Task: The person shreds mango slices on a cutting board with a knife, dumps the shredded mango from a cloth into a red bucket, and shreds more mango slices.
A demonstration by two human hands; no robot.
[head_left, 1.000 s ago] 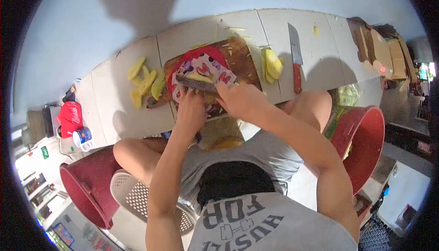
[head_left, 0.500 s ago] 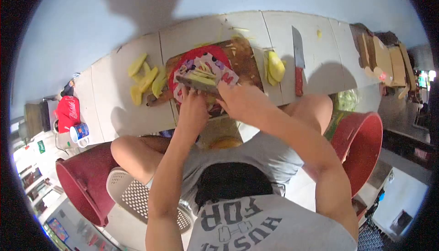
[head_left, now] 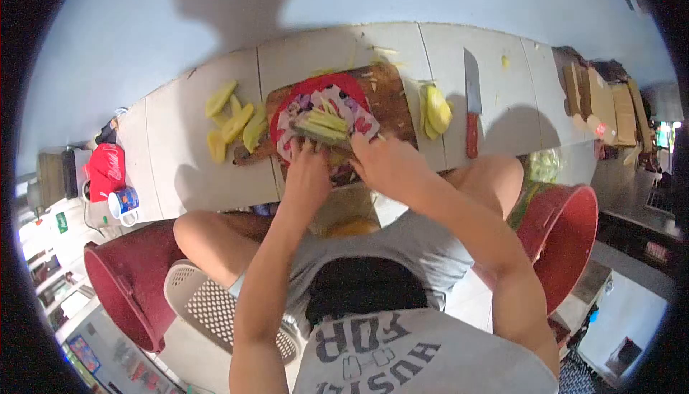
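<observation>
Over a red-rimmed, patterned plate (head_left: 337, 80), both my hands are at a dark, flat, blade-like piece (head_left: 310, 130) carrying pale green-yellow fruit strips (head_left: 326, 123), which look like unripe mango. My left hand (head_left: 308, 175) has its fingers curled against the near edge at the left. At the right end, my right hand (head_left: 387, 161) is closed; its palm and any handle are hidden. The plate rests on a wooden cutting board (head_left: 393, 100). More cut fruit (head_left: 235, 123) lies left of the board, and larger slices (head_left: 436, 110) lie to its right.
A red-handled knife (head_left: 471, 100) lies on the white tiles at right. One red bucket (head_left: 129, 286) stands by the left knee, another (head_left: 567, 243) by the right. A blue mug (head_left: 125, 204) is at the left edge, a clear bag (head_left: 545, 166) at the right.
The blade-like piece with its strips has shifted slightly right and down, and its top now tilts more into view. Both hands stay at it. The whole view has shifted slightly.
</observation>
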